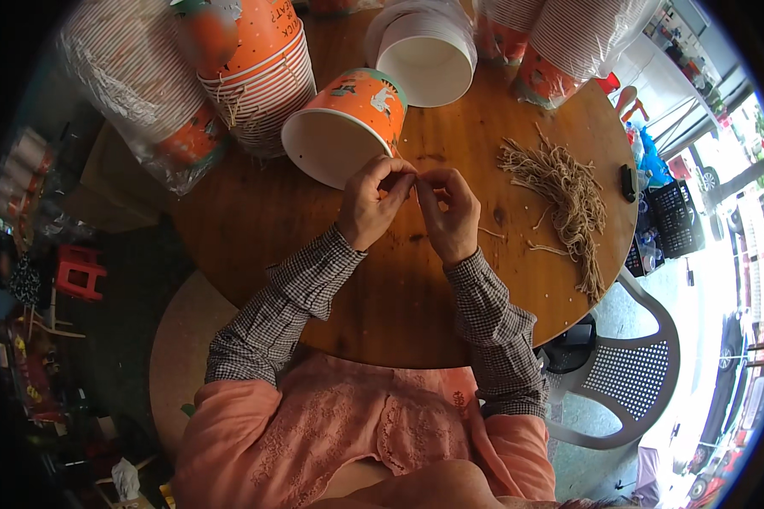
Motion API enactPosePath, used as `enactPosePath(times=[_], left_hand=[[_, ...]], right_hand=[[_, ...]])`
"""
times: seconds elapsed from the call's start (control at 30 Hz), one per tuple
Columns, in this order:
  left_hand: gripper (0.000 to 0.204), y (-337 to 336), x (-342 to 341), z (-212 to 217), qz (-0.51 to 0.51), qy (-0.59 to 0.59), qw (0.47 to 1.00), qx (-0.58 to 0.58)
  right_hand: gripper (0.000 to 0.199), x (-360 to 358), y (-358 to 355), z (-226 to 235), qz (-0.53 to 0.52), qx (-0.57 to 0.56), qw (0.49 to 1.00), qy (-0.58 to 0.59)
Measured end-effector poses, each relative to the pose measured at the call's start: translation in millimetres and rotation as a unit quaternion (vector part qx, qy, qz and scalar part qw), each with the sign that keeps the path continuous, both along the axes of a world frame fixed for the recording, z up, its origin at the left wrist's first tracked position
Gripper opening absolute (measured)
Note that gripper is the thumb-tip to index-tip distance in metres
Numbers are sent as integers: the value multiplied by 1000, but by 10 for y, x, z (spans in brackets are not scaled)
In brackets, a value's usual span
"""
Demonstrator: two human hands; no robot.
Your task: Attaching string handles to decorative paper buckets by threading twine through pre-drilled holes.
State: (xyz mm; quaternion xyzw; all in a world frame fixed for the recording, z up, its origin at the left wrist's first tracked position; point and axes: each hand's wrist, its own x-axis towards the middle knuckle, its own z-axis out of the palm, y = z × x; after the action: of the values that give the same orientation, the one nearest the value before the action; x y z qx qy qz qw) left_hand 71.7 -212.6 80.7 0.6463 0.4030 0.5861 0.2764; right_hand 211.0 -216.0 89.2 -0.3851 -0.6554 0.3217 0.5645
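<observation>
Wrapped stack: at the upper left of the frame, nested paper buckets in a plastic-wrapped stack (148, 76), the clear film crinkled over close-set, ridged rims.
Corded stack: right beside it, an orange corded stack (259, 89) shows bits of tan cord along its rims; this portion looks already strung, though how many cannot be counted.
Bucket in work: at upper center, 1 round orange bucket (365, 109) lies tipped on its side on the glossy brown wooden desk (382, 314), its smooth white mouth facing the lower left; whether its cord is secured cannot be told.
Left hand: at mid-frame, the left hand (370, 206) is just beside the bucket's rim, thumb and finger pinched on a thin strand (418, 195).
Right hand: fingertips meeting the left's, the right hand (451, 216) also has its grip closed on the strand; any knot is hidden.
Cord pile: at right, a tangled, fibrous tan cord pile (569, 199) lies loose, a sign that plenty remains.
Upper right: another plastic-wrapped column, the right-hand stack (581, 47), remains bagged, apparently untouched.
</observation>
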Motion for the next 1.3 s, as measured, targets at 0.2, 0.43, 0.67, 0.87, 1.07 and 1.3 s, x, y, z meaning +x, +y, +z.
enactPosePath(times=[0.2, 0.43, 0.67, 0.87, 1.07, 1.3], left_hand=[[4, -19, -5, 16, 24, 11, 999, 28], [5, -25, 1, 32, -12, -11, 999, 43], [5, 4, -12, 21, 24, 34, 993, 114], [6, -19, -32, 29, 7, 47, 997, 58], [7, -11, -65, 27, -93, -12, 995, -44], [11, 25, -214, 98, -183, 7, 979, -94]], right_hand=[[8, -33, -19, 21, -7, 9, 1000, -6], [9, -9, -6, -9, 1, -40, 999, -1], [8, -12, -25, 30, -13, -5, 1000, -18], [8, 18, -10, 8, -20, -19, 1000, -5], [6, 36, 1, 18, -11, -6, 1000, -4], [6, 107, 95, 24, 26, 58, 995, -75]])
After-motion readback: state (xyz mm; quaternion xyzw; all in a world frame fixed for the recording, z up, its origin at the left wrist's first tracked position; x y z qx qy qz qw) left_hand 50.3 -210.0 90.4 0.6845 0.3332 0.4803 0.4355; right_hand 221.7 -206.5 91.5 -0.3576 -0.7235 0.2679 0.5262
